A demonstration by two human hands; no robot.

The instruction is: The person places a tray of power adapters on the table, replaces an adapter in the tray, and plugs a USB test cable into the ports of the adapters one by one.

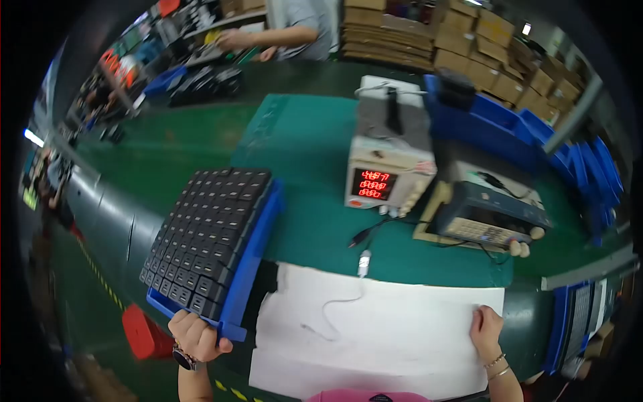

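Head view — gripping a blue tray [253,261] with the left hand [197,335]

Holding it by the near end, packed with rows of black blocks [207,228], at the left edge of the green mat [308,228]. Holding the right hand [487,331] curled closed by the right edge of the white sheet [415,328] — cannot tell whether pressing down. Between both hands, on the sheet, a white cable [364,264].

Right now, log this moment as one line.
left hand: holding blue tray of black blocks | right hand: at white sheet's right edge | instrument display: lit red
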